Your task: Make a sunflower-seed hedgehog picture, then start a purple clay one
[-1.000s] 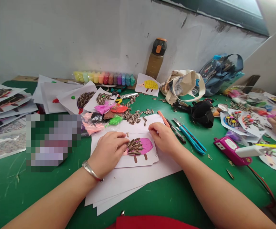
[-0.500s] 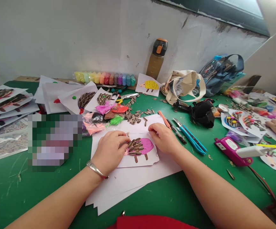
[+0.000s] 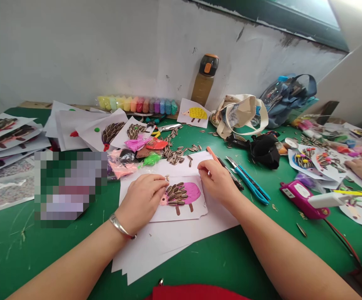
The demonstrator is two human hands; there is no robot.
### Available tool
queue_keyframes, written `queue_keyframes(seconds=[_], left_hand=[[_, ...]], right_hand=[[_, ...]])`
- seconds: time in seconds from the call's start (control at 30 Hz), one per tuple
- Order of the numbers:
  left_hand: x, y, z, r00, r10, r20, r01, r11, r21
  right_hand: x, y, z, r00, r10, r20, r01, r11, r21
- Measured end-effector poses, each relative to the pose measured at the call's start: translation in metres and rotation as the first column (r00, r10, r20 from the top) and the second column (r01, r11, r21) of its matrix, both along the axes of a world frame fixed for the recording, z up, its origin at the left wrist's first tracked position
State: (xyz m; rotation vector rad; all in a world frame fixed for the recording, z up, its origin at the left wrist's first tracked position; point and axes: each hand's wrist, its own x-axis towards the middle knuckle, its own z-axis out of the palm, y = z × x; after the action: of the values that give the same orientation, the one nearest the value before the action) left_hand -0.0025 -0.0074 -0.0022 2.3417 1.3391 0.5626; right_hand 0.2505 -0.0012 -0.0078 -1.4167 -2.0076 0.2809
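**two hands bent over a seed hedgehog on a green table**

the seed hedgehog card (image 3: 181,199) lies at the middle of the table, on a loose stack of white paper (image 3: 171,246). its magenta clay body carries rows of striped sunflower seeds, with two brown legs below. counting the wall as twelve o'clock and the person as the centre, the card sits at about twelve.

the left hand (image 3: 142,203) rests on the card's left side at eleven o'clock, its fingers lying together and curved, touching the seeds, not clamped on anything. the right hand (image 3: 217,183) is at one o'clock, just above the card's top right, with thumb and fingers drawn close together. i cannot tell whether they pinch anything. a silver bangle (image 3: 122,227) circles the left wrist.

beside the right hand lie a blue utility knife (image 3: 249,186) and a thin orange-handled tool (image 3: 214,155). loose sunflower seeds (image 3: 176,154) are scattered at twelve, near bright clay packets (image 3: 137,143) and a pair of scissors (image 3: 167,128). a row of clay tubes (image 3: 137,105) and a tall bottle (image 3: 204,79) stand against the wall.

at three o'clock, a co-worker's hand (image 3: 360,168) rests among other seed pictures (image 3: 304,162), past a magenta plug-in device (image 3: 300,199) with a red cord.
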Motion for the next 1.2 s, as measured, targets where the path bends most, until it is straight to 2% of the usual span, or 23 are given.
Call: queue_keyframes(seconds=[0.17,0.43,0.7,0.8,1.03,1.2], left_hand=[[0.003,0.0,-0.003,1.0,0.011,-0.018,-0.011,1.0,0.015],[0.008,-0.004,-0.002,0.996,0.057,-0.063,-0.055,0.998,0.036],[0.0,0.0,-0.005,1.0,-0.008,0.02,0.007,0.999,0.046],[-0.004,0.0,-0.005,0.998,-0.052,0.031,0.049,0.995,0.09],[-0.013,-0.012,0.008,0.983,-0.126,-0.13,0.154,0.959,0.238],[-0.012,-0.013,0.016,0.95,-0.192,-0.247,0.246,0.947,0.209]], right_hand=[[-0.002,-0.001,0.001,1.0,0.001,-0.001,-0.001,0.998,-0.058],[-0.006,-0.003,0.003,1.0,0.009,0.004,-0.009,0.999,-0.047],[-0.005,-0.004,0.004,1.0,0.004,0.012,-0.003,0.998,-0.06],[-0.004,-0.004,0.004,1.0,0.005,0.009,-0.004,0.998,-0.066],[-0.001,-0.002,0.003,1.0,0.016,-0.001,-0.016,0.998,-0.056],[0.0,-0.002,0.004,1.0,0.016,-0.003,-0.016,0.998,-0.064]])
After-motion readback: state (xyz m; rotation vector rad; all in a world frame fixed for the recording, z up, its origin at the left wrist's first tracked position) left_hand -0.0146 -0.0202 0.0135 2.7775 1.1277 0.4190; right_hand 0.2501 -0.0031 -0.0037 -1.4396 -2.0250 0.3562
